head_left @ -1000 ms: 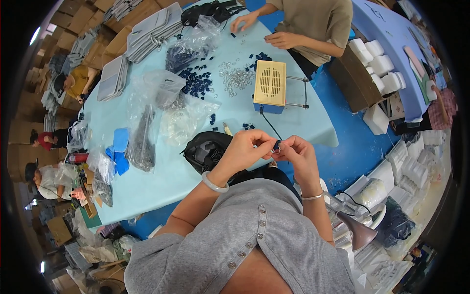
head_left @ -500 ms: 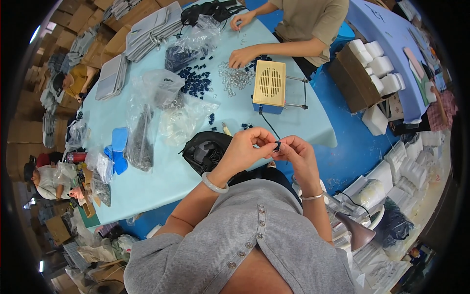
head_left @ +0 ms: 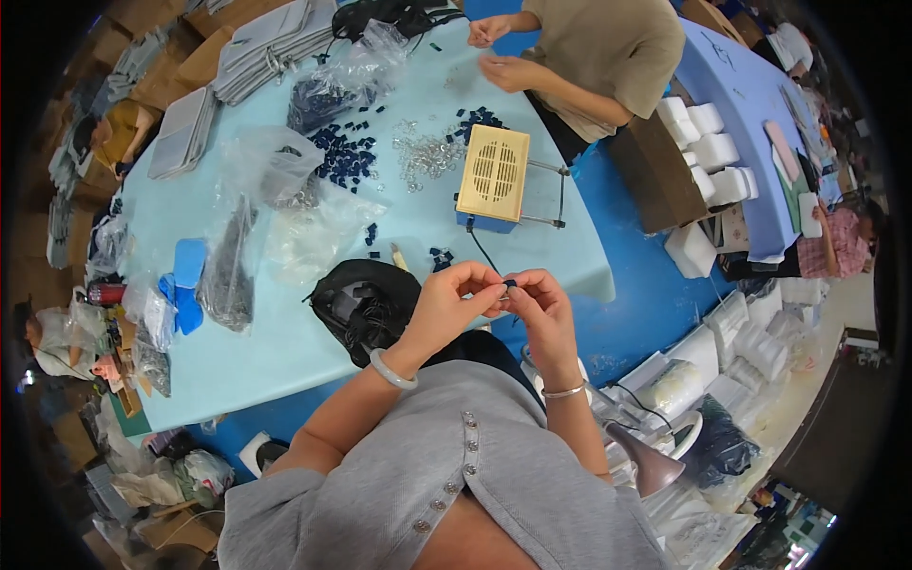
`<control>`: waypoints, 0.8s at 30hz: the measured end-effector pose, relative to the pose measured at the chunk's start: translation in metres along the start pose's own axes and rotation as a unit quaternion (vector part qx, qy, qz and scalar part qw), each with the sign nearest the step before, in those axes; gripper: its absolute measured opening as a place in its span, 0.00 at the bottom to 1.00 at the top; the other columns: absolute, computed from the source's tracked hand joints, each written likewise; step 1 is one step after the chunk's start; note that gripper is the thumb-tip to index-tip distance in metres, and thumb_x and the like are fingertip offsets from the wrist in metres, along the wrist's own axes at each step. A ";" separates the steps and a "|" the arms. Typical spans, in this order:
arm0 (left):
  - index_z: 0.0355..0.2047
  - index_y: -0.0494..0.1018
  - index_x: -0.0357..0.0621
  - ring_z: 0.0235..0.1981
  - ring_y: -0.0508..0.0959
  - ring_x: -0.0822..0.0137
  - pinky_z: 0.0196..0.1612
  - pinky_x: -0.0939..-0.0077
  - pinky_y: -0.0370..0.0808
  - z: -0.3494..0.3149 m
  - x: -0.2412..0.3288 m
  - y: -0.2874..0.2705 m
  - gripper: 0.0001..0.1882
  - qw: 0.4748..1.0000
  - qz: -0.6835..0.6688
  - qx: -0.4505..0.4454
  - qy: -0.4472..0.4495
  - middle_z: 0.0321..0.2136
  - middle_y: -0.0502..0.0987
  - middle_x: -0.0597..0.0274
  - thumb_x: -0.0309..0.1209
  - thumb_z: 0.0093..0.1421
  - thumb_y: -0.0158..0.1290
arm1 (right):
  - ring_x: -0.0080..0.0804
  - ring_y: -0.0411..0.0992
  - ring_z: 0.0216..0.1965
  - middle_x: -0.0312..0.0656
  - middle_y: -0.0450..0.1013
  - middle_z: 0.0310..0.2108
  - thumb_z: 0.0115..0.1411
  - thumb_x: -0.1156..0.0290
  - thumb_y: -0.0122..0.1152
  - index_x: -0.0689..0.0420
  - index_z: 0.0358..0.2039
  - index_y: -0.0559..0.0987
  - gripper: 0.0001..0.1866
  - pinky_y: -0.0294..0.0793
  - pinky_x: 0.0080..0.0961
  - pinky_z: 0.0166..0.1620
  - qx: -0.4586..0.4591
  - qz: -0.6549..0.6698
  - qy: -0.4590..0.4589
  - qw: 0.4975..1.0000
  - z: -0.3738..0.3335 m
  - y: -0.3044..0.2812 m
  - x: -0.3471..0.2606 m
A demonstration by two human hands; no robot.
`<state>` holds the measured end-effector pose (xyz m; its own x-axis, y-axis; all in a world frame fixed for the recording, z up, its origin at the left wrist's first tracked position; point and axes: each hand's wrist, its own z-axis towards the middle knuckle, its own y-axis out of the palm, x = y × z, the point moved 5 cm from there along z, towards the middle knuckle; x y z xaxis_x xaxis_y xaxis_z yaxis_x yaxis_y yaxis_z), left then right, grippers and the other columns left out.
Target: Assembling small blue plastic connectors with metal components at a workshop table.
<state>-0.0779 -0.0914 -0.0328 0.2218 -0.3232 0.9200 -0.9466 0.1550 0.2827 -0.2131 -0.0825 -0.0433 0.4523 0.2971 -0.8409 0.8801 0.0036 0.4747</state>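
Left hand (head_left: 452,296): thumb and forefinger pinched on the piece.
Right hand (head_left: 543,309): likewise, just beside.
Small dark-blue piece (head_left: 510,283): I see it between fingertips, material unclear.

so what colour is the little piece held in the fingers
The little piece is dark blue, best seen in the head view.
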 end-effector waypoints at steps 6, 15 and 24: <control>0.34 0.72 0.35 0.29 0.74 0.77 0.29 0.85 0.75 -0.003 -0.008 -0.015 0.07 0.999 0.006 0.019 -0.033 0.30 0.74 0.64 0.26 0.57 0.51 | 0.20 0.70 0.30 0.35 0.72 0.29 0.55 0.76 0.56 0.63 0.31 0.74 0.05 0.69 0.15 0.35 0.084 -0.212 -0.052 0.972 0.050 -0.058 -0.024; 0.35 0.72 0.36 0.28 0.75 0.77 0.28 0.86 0.75 -0.012 -0.031 -0.039 0.07 0.993 0.020 0.071 -0.091 0.28 0.74 0.64 0.26 0.57 0.51 | 0.31 0.74 0.24 0.44 0.75 0.23 0.49 0.76 0.62 0.61 0.30 0.75 0.07 0.70 0.23 0.29 0.138 -0.596 -0.147 0.777 0.143 -0.136 -0.031; 0.35 0.71 0.35 0.29 0.74 0.77 0.30 0.86 0.74 -0.011 -0.041 -0.049 0.06 0.992 0.029 0.080 -0.097 0.31 0.73 0.64 0.25 0.58 0.50 | 0.43 0.72 0.26 0.46 0.74 0.23 0.47 0.76 0.63 0.59 0.25 0.74 0.06 0.70 0.31 0.29 0.089 -0.675 -0.152 0.717 0.174 -0.135 -0.018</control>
<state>-0.0379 -0.0758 -0.0814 0.1323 -0.4936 0.8596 -0.9848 0.0333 0.1707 -0.3151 -0.2545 -0.1378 -0.8414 -0.0831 -0.5339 0.5381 -0.0384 -0.8420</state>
